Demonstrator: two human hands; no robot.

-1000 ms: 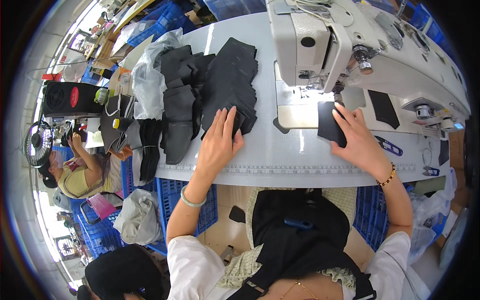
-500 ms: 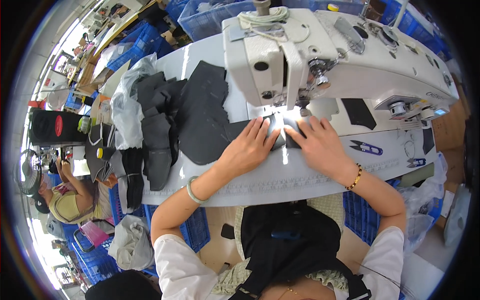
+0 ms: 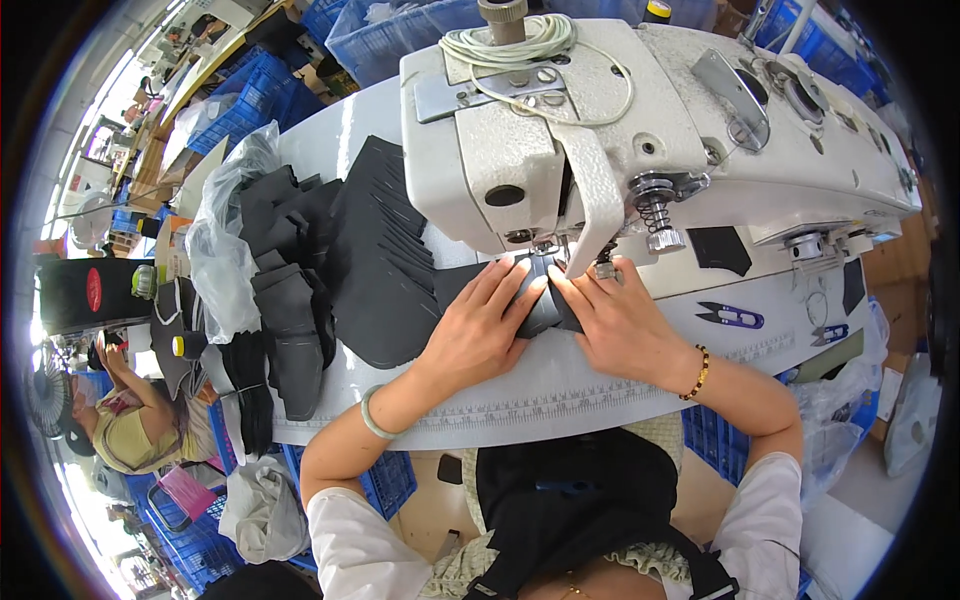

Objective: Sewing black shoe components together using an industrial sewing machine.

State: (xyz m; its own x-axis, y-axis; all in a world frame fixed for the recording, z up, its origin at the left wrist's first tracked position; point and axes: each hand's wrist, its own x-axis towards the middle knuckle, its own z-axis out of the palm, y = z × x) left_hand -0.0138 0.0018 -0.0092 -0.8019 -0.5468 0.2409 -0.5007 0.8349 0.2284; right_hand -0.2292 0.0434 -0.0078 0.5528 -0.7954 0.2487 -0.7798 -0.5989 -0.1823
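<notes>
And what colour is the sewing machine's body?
The body of the sewing machine is white; the head view shows it best.

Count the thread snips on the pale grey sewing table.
2: purple-handled metal snips right of the right hand; smaller blue-handled metal snips farther right. More may hide under the dark fabric pieces.

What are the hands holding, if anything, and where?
Nothing looks gripped; the left hand and right hand rest on top of flat, dark-grey fabric, one each side.

floor [image 3: 422, 508]: beige, below the grip
crates [image 3: 395, 50]: blue, beyond the grip
light [image 3: 85, 518]: white glare, far left of the grip
</notes>
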